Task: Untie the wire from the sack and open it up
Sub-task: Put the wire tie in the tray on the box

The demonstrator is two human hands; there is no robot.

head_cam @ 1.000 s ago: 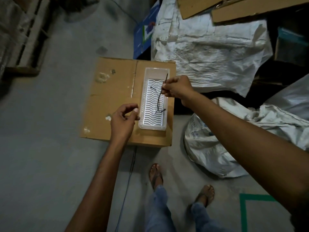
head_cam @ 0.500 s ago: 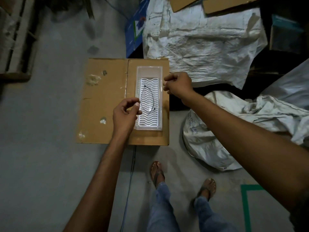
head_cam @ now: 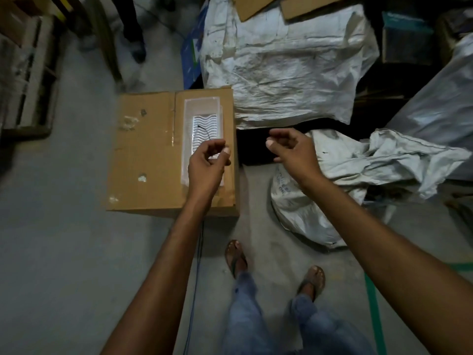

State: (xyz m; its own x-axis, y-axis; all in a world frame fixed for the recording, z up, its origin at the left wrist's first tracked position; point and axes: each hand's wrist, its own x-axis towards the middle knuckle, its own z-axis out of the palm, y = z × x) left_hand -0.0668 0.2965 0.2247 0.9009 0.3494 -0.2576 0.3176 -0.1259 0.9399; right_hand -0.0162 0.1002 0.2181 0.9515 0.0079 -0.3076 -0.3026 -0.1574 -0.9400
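Black wire [head_cam: 204, 131] lies curved in the clear plastic tray [head_cam: 202, 108] on top of the cardboard box [head_cam: 146, 155]. Over the tray's near end hovers the left hand [head_cam: 207, 163], fingers loosely curled, gripping nothing. To its right the right hand [head_cam: 289, 148] hangs open and empty above the floor, near the crumpled white sack [head_cam: 358, 172] slumped beside the box.

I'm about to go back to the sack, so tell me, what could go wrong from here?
1. The wire lies loose in the shallow white tray, right under your left hand; a brush could flick it out.
2. That tray sits near the edge of the cardboard box, so a knock might tip it off.
3. A thin blue cable runs along the floor by your feet and could trip you.
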